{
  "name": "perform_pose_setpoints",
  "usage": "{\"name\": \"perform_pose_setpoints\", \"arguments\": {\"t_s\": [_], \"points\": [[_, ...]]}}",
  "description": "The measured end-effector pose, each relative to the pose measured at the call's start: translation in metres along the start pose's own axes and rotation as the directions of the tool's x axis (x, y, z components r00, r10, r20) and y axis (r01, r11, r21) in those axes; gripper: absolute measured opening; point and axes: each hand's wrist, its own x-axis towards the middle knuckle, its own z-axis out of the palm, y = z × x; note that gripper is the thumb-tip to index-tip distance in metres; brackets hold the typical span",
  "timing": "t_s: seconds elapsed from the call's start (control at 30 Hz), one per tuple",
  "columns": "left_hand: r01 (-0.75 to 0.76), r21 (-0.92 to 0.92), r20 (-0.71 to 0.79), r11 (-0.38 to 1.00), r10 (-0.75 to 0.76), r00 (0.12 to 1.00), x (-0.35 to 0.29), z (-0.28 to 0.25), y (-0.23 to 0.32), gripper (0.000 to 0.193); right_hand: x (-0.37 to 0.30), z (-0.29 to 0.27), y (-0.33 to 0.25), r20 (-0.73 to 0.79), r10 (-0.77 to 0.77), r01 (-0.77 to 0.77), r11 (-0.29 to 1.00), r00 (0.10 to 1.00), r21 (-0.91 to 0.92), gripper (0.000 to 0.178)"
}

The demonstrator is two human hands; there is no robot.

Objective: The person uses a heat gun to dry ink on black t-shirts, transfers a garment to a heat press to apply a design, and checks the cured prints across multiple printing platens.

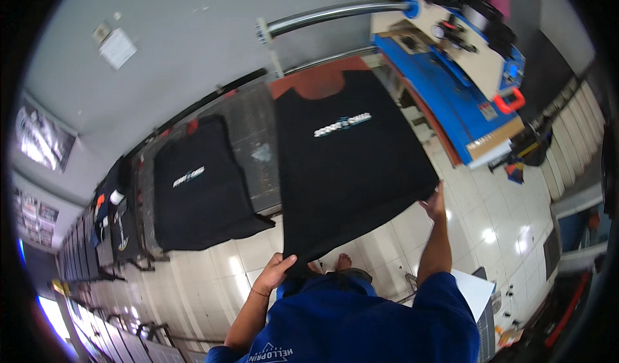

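A black T-shirt (351, 182) with a small white and blue chest print lies partly on a reddish-brown platen (316, 82), its neckline pointing away from me. The lower edge hangs off the near side, stretched between my hands. My left hand (274, 273) pinches the hem's left corner, thumb on top. At the right corner, my right hand (435, 203) grips the cloth, with some of its fingers hidden beneath. A second black T-shirt (203, 189) bearing the same kind of print lies on the dark platen row to the left.
To the right stands a blue and cream machine (432, 92) with a red handle (510, 101). A metal roller (342, 15) extends from it along the grey wall. More dark platens (80, 247) run off to the left. Glossy tiles (380, 250) cover the floor; a white sheet (472, 290) lies at lower right.
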Motion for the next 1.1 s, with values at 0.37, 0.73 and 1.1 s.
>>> {"name": "perform_pose_setpoints", "arguments": {"t_s": [0.37, 0.73, 1.1], "points": [[-0.643, -0.275, -0.120, 0.715, 0.638, 0.760, -0.093, -0.077, 0.129, 0.043, -0.206, 0.146, -0.173, 0.150, -0.678, 0.613, 0.722, 0.720, 0.321, 0.051], [-0.731, 0.137, -0.653, 0.669, 0.616, 0.442, -0.232, -0.347, 0.383, 0.040, -0.167, 0.630, -0.173, 0.186, -0.696, 0.699, 0.590, 0.694, -0.404, 0.042], [-0.800, 0.085, -0.446, 0.594, 0.740, 0.503, -0.303, -0.463, 0.478, 0.030, -0.201, 0.767, -0.157, 0.442, -0.499, 0.491, 0.860, 0.746, 0.141, 0.026]]}}
